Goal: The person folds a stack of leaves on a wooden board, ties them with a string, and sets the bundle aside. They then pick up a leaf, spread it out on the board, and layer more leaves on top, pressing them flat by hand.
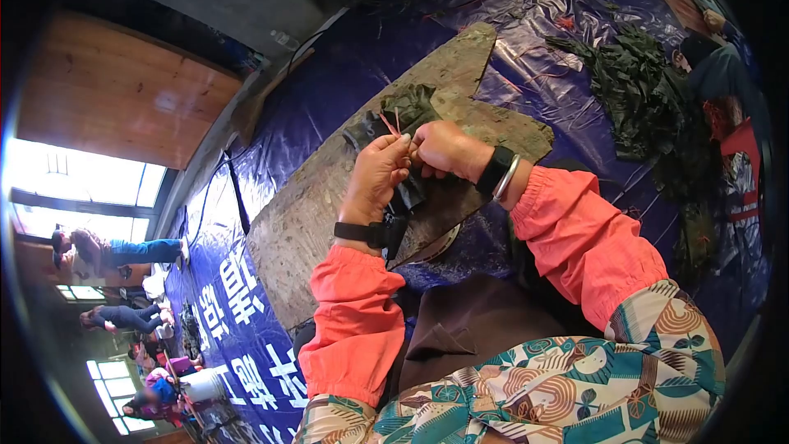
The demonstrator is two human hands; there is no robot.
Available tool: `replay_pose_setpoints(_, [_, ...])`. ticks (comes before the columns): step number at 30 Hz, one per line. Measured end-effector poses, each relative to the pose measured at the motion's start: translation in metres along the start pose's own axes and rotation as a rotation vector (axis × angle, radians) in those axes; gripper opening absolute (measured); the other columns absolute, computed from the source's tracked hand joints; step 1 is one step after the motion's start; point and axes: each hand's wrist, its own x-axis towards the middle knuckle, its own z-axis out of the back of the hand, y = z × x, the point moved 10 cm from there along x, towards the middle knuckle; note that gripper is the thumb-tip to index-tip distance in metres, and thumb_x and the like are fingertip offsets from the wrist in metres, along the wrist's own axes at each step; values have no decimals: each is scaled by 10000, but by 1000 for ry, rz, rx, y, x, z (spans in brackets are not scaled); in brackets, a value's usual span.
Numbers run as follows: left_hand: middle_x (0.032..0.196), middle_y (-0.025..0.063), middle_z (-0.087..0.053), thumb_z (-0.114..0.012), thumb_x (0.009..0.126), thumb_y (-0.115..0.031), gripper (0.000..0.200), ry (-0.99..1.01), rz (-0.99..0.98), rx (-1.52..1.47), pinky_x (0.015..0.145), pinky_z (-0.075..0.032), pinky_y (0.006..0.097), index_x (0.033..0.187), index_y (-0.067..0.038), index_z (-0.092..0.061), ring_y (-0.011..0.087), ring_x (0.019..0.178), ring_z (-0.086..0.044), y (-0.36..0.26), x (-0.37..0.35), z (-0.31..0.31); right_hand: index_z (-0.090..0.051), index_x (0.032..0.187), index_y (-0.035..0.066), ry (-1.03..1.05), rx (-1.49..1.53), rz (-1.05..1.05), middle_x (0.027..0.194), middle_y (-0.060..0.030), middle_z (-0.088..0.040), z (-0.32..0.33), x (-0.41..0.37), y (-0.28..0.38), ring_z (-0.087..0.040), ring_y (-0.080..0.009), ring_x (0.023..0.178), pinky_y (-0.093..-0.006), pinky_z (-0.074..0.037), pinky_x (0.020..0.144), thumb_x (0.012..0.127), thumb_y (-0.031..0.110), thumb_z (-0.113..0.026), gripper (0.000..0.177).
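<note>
My left hand [378,173] pinches a thin pinkish-red string [392,122], whose loose ends stick up above the fingertips. Right against it, my right hand [452,150] is closed with its fingers curled at the same spot; what lies inside its grip is mostly hidden, though it appears to be the string. Behind and below both hands is a dark green, crumpled, leaf-like bundle [413,101], partly covered by them. The bundle rests on a worn, stained board [304,222] in front of me.
A blue-purple tarp [337,74] with white characters covers the floor. A heap of dark green crumpled material [637,86] lies to the right, beside another person [723,74]. Red string scraps [565,23] lie farther off. Several people and a white bucket [205,385] are at the left.
</note>
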Motion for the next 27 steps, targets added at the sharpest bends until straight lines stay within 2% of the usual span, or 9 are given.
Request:
replay_pose_setpoints(7, [735, -17, -597, -650, 906, -201, 138, -88, -53, 43, 479, -419, 166, 903, -75, -596, 60, 603, -537, 0, 4, 13, -646, 870, 25, -42, -18, 51, 677, -98, -635, 0, 15, -9, -599, -192, 573, -340, -464, 505, 853, 109, -499, 171])
replay_pose_setpoints(9, [728, -14, -592, -646, 908, -191, 130, -88, -40, 3, 472, -421, 170, 899, -72, -592, 65, 593, -539, 4, 6, 13, -668, 846, 17, -110, -141, 156, 720, -160, -659, 4, 14, 0, -648, -267, 650, -386, -499, 596, 817, 125, -535, 174])
replay_pose_setpoints(10, [721, -10, -586, -642, 909, -180, 123, -89, -30, -39, 465, -423, 174, 895, -70, -588, 70, 583, -541, 6, 7, 14, -668, 846, 17, -111, -142, 156, 720, -160, -659, 5, 13, 0, -648, -267, 650, -386, -499, 596, 817, 125, -535, 174])
replay_pose_setpoints(12, [714, -3, -580, -635, 913, -170, 120, -99, -38, -63, 457, -423, 178, 889, -64, -585, 77, 573, -542, 8, 10, 14, -684, 810, 17, -166, -305, 251, 790, -213, -664, 7, 9, 11, -661, -349, 756, -419, -504, 690, 779, 160, -574, 183])
replay_pose_setpoints(15, [705, 12, -571, -621, 918, -150, 115, -142, -47, -96, 441, -420, 185, 879, -50, -579, 88, 557, -541, 10, 12, 17, -695, 800, 33, -193, -345, 258, 849, -232, -659, 7, 4, 15, -646, -388, 837, -435, -500, 728, 773, 209, -599, 202])
replay_pose_setpoints(27, [703, 19, -569, -608, 914, -113, 99, -177, -62, -83, 435, -384, 188, 852, -40, -584, 88, 544, -514, 8, 17, 22, -688, 823, 34, -208, -298, 312, 840, -222, -658, 1, 5, 13, -636, -394, 844, -452, -494, 734, 788, 234, -629, 212])
